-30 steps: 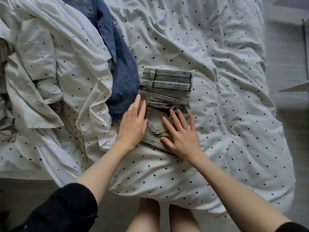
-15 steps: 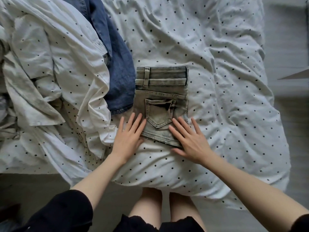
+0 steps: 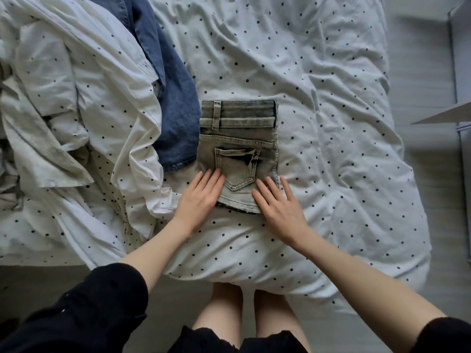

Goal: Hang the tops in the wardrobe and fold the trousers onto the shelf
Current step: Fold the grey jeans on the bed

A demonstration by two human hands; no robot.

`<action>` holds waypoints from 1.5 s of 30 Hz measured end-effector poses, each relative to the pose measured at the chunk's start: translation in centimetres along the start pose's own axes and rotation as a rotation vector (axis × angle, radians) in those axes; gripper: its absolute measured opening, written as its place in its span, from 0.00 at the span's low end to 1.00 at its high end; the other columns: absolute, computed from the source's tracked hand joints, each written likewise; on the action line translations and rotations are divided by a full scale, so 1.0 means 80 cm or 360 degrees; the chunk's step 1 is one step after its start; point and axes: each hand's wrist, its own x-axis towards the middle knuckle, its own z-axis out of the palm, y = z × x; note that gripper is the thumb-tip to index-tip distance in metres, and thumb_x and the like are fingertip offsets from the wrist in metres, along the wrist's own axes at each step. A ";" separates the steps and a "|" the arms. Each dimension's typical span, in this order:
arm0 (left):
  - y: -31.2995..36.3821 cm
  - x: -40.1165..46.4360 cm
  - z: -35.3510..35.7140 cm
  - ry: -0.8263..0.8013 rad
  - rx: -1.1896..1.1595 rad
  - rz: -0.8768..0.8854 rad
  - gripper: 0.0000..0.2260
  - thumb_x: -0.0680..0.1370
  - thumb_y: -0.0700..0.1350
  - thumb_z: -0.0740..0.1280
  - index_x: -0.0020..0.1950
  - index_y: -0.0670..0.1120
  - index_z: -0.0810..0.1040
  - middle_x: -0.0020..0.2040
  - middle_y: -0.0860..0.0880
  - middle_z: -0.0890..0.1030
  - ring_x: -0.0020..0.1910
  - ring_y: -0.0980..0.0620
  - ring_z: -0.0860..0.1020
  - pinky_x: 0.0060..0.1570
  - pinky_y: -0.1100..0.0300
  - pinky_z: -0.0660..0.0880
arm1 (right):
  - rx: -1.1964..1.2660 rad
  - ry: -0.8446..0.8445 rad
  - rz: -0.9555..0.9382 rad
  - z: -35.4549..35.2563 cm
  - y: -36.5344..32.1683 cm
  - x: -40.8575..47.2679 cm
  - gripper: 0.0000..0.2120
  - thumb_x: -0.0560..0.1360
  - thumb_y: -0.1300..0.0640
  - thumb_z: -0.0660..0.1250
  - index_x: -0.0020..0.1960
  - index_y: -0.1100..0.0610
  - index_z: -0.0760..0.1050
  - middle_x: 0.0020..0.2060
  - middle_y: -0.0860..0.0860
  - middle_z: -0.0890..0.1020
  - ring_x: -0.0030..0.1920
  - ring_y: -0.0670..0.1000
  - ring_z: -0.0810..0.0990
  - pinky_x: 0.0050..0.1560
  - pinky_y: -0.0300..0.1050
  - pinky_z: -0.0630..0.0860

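Denim jeans lie folded on the duvet, both hands' flat fingers pressing their near edge.

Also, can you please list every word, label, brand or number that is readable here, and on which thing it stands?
There is none to read.
Folded jeans: no brand patch or tag shows, only the pocket and belt loop.
Blue denim: no label shows.
Duvet: only black dots, no print.
Left hand and right hand rest flat on the near edge of the jeans and could hide a small tag there; I cannot tell.
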 end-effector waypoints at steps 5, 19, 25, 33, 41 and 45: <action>0.020 -0.020 -0.032 -0.0132 -0.0204 -0.0111 0.23 0.66 0.26 0.59 0.60 0.32 0.77 0.58 0.35 0.78 0.57 0.39 0.79 0.62 0.42 0.70 | 0.0159 -0.0242 -0.0065 -0.033 0.005 -0.007 0.15 0.71 0.64 0.65 0.57 0.59 0.76 0.60 0.56 0.78 0.62 0.57 0.76 0.72 0.56 0.56; 0.052 -0.058 -0.067 -0.0396 -0.0362 -0.0124 0.32 0.72 0.43 0.71 0.73 0.40 0.64 0.71 0.42 0.69 0.69 0.46 0.69 0.72 0.44 0.56 | 0.0891 -0.0636 0.0208 -0.122 0.051 -0.009 0.16 0.75 0.58 0.60 0.62 0.51 0.72 0.46 0.54 0.82 0.48 0.56 0.77 0.42 0.45 0.68; 0.022 -0.037 -0.075 0.0079 -0.0819 -0.0355 0.13 0.69 0.28 0.69 0.52 0.36 0.79 0.44 0.41 0.83 0.44 0.42 0.82 0.62 0.45 0.72 | 0.0860 -0.0195 0.0321 -0.134 0.066 0.007 0.19 0.74 0.60 0.62 0.65 0.54 0.71 0.57 0.52 0.79 0.53 0.54 0.78 0.57 0.47 0.69; -0.036 0.054 -0.083 0.0295 -0.1015 -0.0664 0.10 0.79 0.43 0.64 0.58 0.43 0.77 0.48 0.42 0.83 0.45 0.39 0.80 0.41 0.46 0.75 | 0.0780 0.0297 0.0592 -0.129 0.098 0.100 0.16 0.79 0.61 0.57 0.67 0.57 0.70 0.60 0.55 0.76 0.57 0.57 0.75 0.61 0.51 0.62; -0.055 0.128 -0.052 0.0101 -0.0626 -0.0764 0.15 0.81 0.54 0.57 0.61 0.48 0.75 0.48 0.45 0.80 0.44 0.38 0.80 0.38 0.47 0.76 | 0.0369 0.0715 0.0439 -0.101 0.071 0.131 0.20 0.78 0.53 0.58 0.67 0.58 0.72 0.67 0.58 0.73 0.67 0.58 0.71 0.68 0.59 0.59; -0.056 0.136 -0.048 0.0169 -0.0505 -0.0906 0.13 0.79 0.51 0.64 0.58 0.44 0.75 0.50 0.43 0.76 0.46 0.41 0.77 0.39 0.48 0.75 | 0.0103 0.0252 0.0256 -0.062 0.042 0.123 0.25 0.76 0.43 0.54 0.68 0.52 0.72 0.69 0.56 0.71 0.69 0.58 0.69 0.68 0.67 0.61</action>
